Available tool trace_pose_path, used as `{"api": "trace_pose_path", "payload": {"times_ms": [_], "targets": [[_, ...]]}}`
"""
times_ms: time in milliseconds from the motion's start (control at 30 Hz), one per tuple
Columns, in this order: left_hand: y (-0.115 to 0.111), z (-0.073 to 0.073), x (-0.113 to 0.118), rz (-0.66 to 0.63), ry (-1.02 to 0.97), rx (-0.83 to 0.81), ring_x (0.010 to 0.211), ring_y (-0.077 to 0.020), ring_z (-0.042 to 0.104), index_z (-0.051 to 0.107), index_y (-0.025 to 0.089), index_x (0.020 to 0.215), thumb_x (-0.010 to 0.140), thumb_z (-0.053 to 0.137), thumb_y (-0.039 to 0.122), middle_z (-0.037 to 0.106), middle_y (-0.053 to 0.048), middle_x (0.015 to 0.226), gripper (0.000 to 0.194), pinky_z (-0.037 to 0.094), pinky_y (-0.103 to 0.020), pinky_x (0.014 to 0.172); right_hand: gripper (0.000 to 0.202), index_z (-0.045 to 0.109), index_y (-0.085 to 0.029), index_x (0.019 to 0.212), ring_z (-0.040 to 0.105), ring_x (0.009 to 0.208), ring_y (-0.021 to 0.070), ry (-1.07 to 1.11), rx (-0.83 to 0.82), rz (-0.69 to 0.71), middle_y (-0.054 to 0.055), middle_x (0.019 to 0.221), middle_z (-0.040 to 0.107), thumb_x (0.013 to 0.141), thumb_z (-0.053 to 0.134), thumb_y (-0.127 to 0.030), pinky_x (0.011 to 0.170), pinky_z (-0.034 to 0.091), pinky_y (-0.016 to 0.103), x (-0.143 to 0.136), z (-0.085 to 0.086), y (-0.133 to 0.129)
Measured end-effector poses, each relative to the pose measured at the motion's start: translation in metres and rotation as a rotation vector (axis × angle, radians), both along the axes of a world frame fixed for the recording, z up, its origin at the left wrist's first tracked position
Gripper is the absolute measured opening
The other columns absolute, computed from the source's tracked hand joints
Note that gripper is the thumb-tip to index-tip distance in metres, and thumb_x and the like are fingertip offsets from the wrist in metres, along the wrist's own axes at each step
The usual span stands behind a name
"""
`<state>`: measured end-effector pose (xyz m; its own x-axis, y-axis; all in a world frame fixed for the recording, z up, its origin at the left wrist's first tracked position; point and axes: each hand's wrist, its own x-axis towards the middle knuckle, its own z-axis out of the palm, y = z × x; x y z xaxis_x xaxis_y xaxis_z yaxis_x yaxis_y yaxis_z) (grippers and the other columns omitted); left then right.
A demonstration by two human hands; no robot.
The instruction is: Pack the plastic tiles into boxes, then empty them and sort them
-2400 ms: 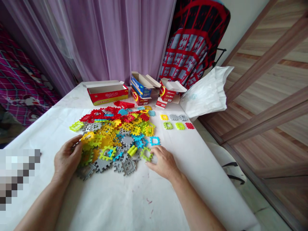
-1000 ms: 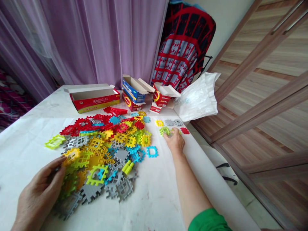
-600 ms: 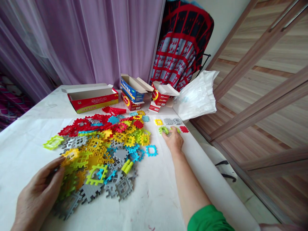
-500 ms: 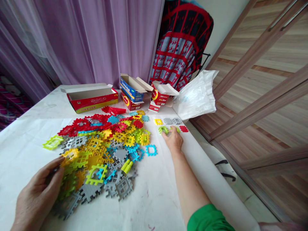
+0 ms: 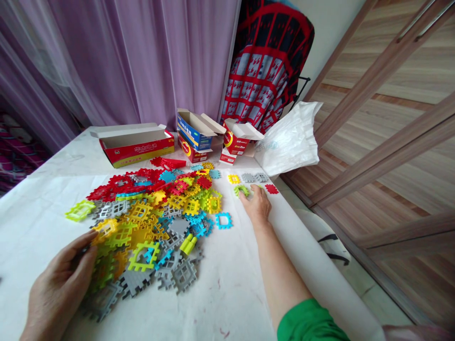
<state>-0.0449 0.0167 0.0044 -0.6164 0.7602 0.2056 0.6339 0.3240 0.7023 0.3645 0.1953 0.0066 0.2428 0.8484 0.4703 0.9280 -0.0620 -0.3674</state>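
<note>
A heap of plastic interlocking building tiles [image 5: 177, 226], in red, yellow, blue, green and grey, covers the table's left and middle part. At the heap's near left edge, my left hand [image 5: 64, 274] pinches a yellow window tile [image 5: 106, 229] between thumb and fingers; its palm side is partly hidden. Out to the right, my right hand [image 5: 256, 204] reaches down to the table with thumb and fingers curved at a lime-green tile [image 5: 241, 190]. Its fingers partly hide what lies behind them. Just beyond lie a yellow tile [image 5: 233, 179], grey tiles [image 5: 249, 178] and a red tile [image 5: 271, 189].
Open cardboard boxes stand along the back: a long red one [image 5: 142, 150], a blue one [image 5: 194, 132] stacked on a red one, and another red stack [image 5: 235, 142]. A white plastic bag [image 5: 289, 142] hangs over the right edge. Beyond that edge is a stool [image 5: 320, 232].
Both hands keep nearly the same places. The view has shifted very slightly, and my right hand remains at the lime-green tile.
</note>
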Motion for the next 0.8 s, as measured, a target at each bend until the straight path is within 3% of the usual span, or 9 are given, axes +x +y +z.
{"api": "trace_pose_path", "payload": {"times_ms": [100, 200, 267, 367, 467, 667, 800], "targets": [[0.0, 0.007, 0.005, 0.027, -0.155, -0.07, 0.115, -0.0296, 0.062, 0.065, 0.026, 0.115, 0.067, 0.05, 0.061, 0.068, -0.004, 0.123, 0.06, 0.042, -0.043, 0.107, 0.023, 0.067, -0.021, 0.098, 0.061, 0.09, 0.0197, 0.042, 0.017, 0.177, 0.008, 0.105, 0.067, 0.08, 0.061, -0.034, 0.082, 0.046, 0.03, -0.008, 0.006, -0.002], [0.001, 0.015, 0.01, 0.034, -0.172, -0.088, 0.117, -0.0301, 0.061, 0.064, 0.026, 0.113, 0.066, 0.049, 0.06, 0.067, -0.004, 0.125, 0.06, 0.041, -0.044, 0.109, 0.021, 0.069, -0.023, 0.098, 0.062, 0.079, 0.0157, 0.094, -0.054, 0.457, 0.005, 0.105, 0.069, 0.079, 0.06, -0.026, 0.081, 0.049, 0.029, -0.023, 0.011, -0.005], [0.001, 0.019, 0.012, 0.033, -0.178, -0.106, 0.116, -0.0304, 0.061, 0.064, 0.026, 0.113, 0.065, 0.048, 0.059, 0.067, -0.005, 0.125, 0.061, 0.041, -0.044, 0.109, 0.026, 0.069, -0.024, 0.103, 0.064, 0.083, 0.0159, 0.109, -0.086, 0.596, 0.004, 0.108, 0.07, 0.079, 0.059, -0.023, 0.085, 0.049, 0.03, -0.033, 0.012, -0.007], [0.0, 0.02, 0.012, 0.034, -0.188, -0.131, 0.117, -0.0307, 0.06, 0.063, 0.025, 0.114, 0.065, 0.048, 0.06, 0.066, -0.006, 0.125, 0.062, 0.04, -0.045, 0.109, 0.029, 0.069, -0.026, 0.107, 0.064, 0.099, 0.0176, 0.089, -0.104, 0.69, 0.002, 0.112, 0.071, 0.081, 0.057, -0.02, 0.094, 0.047, 0.033, -0.044, 0.01, -0.009], [0.0, 0.018, 0.009, 0.03, -0.198, -0.132, 0.116, -0.0306, 0.061, 0.063, 0.025, 0.115, 0.066, 0.048, 0.059, 0.066, -0.006, 0.125, 0.062, 0.04, -0.045, 0.108, 0.027, 0.07, -0.026, 0.106, 0.065, 0.098, 0.0179, 0.07, -0.145, 0.674, 0.002, 0.106, 0.073, 0.082, 0.057, -0.02, 0.092, 0.048, 0.032, -0.049, 0.005, -0.011], [0.001, 0.018, 0.01, 0.013, -0.17, -0.126, 0.115, -0.0293, 0.061, 0.063, 0.024, 0.115, 0.069, 0.049, 0.055, 0.067, -0.006, 0.124, 0.058, 0.042, -0.044, 0.106, 0.027, 0.067, -0.022, 0.104, 0.065, 0.069, 0.0128, 0.274, -0.249, 0.564, 0.001, 0.09, 0.072, 0.078, 0.058, -0.02, 0.071, 0.051, 0.025, -0.051, -0.003, -0.007], [0.002, 0.022, 0.011, 0.018, -0.148, -0.14, 0.114, -0.0289, 0.062, 0.064, 0.023, 0.114, 0.07, 0.048, 0.054, 0.068, -0.007, 0.122, 0.056, 0.044, -0.044, 0.105, 0.024, 0.065, -0.021, 0.1, 0.065, 0.066, 0.0129, 0.42, -0.37, 0.391, -0.002, 0.079, 0.072, 0.077, 0.058, -0.021, 0.061, 0.048, 0.022, -0.039, -0.003, -0.008]]}}
